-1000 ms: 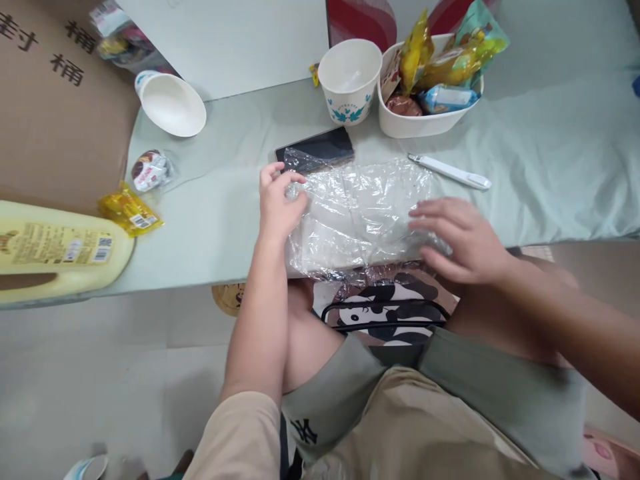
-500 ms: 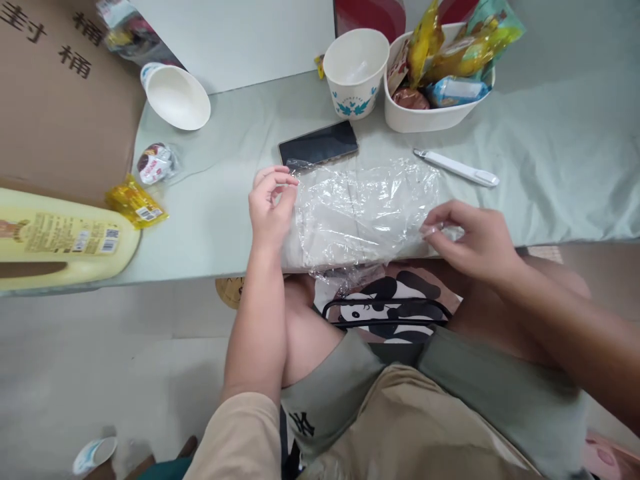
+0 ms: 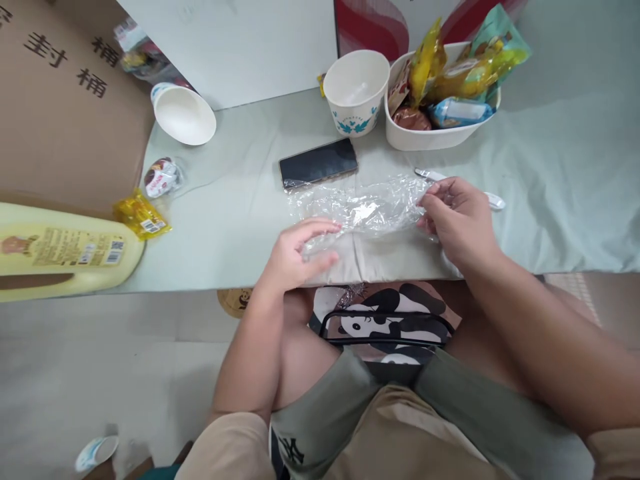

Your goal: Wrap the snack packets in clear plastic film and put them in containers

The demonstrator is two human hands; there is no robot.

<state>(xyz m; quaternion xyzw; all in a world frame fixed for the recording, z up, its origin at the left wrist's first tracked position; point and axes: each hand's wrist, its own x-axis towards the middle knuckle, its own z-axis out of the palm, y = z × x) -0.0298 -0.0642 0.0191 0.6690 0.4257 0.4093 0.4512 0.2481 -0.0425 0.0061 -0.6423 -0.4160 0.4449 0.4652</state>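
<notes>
A crumpled sheet of clear plastic wrap [image 3: 360, 207] lies bunched on the pale green table [image 3: 230, 213], over the far half of a flat beige folded item [image 3: 380, 263] at the table's near edge. My left hand [image 3: 295, 253] rests on the wrap's near left corner, fingers curled over it and pressing on the beige item. My right hand [image 3: 457, 220] pinches the wrap's right end with closed fingers.
A black phone [image 3: 319, 162] lies just beyond the wrap. A paper cup [image 3: 356, 83], a white tub of snack packets [image 3: 440, 127], a white utility knife [image 3: 493, 199], a tipped bowl [image 3: 184, 115], small packets [image 3: 142, 213], a yellow jug [image 3: 65, 250] and a cardboard box [image 3: 65, 113] surround it. A panda bag [image 3: 385, 320] sits on my lap.
The wrap has been pushed away from me, bunching into a narrow strip and uncovering the near half of the beige item. My left hand moved down-right; my right hand moved up.
</notes>
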